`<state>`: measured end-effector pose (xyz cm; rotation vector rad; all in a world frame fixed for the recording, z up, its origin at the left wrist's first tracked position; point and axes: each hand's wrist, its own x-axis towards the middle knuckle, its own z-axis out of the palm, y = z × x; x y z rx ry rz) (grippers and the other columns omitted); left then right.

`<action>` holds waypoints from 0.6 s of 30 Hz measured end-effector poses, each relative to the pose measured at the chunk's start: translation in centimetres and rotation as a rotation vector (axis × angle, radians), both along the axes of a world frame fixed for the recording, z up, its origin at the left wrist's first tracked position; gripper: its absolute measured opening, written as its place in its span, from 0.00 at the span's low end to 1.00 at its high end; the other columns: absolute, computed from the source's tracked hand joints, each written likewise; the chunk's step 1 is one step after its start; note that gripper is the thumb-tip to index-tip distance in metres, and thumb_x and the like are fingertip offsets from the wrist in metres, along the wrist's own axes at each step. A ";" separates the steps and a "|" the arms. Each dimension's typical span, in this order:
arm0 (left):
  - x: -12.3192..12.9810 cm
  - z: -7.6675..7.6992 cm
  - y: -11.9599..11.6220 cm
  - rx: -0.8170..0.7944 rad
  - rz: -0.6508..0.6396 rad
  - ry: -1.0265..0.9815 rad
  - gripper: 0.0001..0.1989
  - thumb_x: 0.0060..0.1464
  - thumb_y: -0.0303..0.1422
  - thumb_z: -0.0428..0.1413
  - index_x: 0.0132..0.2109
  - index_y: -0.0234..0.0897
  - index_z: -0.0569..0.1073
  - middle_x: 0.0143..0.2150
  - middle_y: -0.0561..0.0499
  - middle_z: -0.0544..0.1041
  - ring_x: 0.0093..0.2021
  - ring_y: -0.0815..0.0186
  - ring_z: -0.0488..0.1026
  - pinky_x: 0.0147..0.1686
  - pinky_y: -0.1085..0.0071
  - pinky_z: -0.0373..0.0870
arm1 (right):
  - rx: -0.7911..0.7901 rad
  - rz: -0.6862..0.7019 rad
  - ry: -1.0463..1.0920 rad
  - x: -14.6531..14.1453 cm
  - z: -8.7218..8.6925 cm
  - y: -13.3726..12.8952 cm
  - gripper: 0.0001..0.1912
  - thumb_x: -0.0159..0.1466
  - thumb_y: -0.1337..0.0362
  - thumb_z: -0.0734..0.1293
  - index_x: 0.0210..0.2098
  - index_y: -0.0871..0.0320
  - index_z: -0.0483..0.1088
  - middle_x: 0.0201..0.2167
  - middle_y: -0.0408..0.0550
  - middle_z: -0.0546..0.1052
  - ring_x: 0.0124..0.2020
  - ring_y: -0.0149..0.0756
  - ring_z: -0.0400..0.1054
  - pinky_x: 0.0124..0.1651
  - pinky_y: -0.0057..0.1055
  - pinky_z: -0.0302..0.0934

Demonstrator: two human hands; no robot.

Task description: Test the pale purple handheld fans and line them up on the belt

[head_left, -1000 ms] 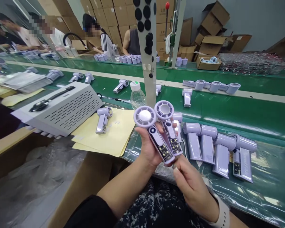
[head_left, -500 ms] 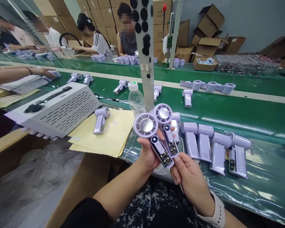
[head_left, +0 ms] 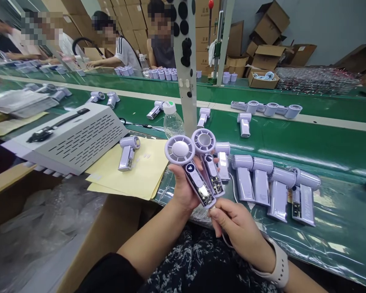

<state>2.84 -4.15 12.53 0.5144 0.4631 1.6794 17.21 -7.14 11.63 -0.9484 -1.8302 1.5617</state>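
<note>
My left hand is closed around two small lavender handheld fans, side by side with heads up. The nearer fan has a lit round display and bare circuitry in its handle. Partly behind it leans the second fan, its display dark. My right hand pinches the plug of a white cable at the bottom end of the nearer fan; whether the plug is fully inserted is hidden by my fingers. Several more lavender fans lie on the green bench to the right.
A plastic bottle stands by the white post. On the left are a grey vented box and yellow paper with one fan on it. Fans lie along the conveyor; co-workers sit beyond it.
My right hand has moved the plug left, from the bottom of the farther fan to that of the nearer one. The farther fan's display has gone dark. A co-worker's arm at left has withdrawn.
</note>
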 end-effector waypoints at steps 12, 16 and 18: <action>0.7 -1.8 0.8 0.015 -0.100 0.110 0.35 0.33 0.66 0.67 0.28 0.38 0.71 0.41 0.42 0.82 0.50 0.45 0.80 0.47 0.54 0.78 | -0.378 -0.259 0.208 -0.6 -1.3 -1.4 0.31 0.59 0.33 0.70 0.25 0.56 0.67 0.11 0.38 0.65 0.16 0.30 0.60 0.25 0.28 0.54; -0.2 -1.8 0.6 0.004 -0.242 0.157 0.36 0.28 0.57 0.75 0.37 0.40 0.69 0.43 0.44 0.82 0.50 0.46 0.81 0.49 0.55 0.77 | -0.300 -0.277 0.145 -0.1 -0.7 -0.7 0.31 0.60 0.34 0.69 0.23 0.56 0.68 0.13 0.42 0.70 0.19 0.33 0.64 0.29 0.30 0.59; -0.6 -1.9 0.4 0.002 -0.278 0.155 0.33 0.32 0.47 0.77 0.40 0.42 0.67 0.39 0.48 0.81 0.49 0.47 0.81 0.50 0.54 0.76 | -0.264 -0.266 0.097 0.0 -0.7 -0.6 0.30 0.61 0.35 0.69 0.22 0.56 0.67 0.14 0.44 0.73 0.20 0.34 0.65 0.30 0.31 0.59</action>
